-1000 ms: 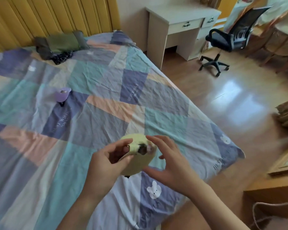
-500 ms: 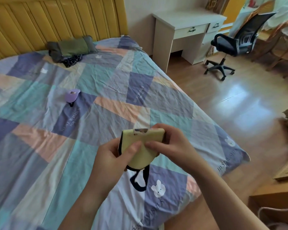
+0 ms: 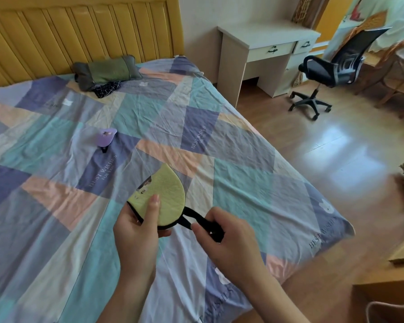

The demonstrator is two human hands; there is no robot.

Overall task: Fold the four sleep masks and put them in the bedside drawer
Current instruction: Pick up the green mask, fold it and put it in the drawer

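Your left hand [image 3: 138,226] pinches the folded yellow mask [image 3: 163,199] at lower centre, thumb on top; your right hand [image 3: 222,238] grips its black strap [image 3: 205,223]. A purple mask [image 3: 106,136] lies folded at centre left. No drawer holds anything yet, so most remains.

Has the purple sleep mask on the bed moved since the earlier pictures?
No. The purple sleep mask lies on the same purple patch of the bedsheet, above the printed words; only the camera shifted.
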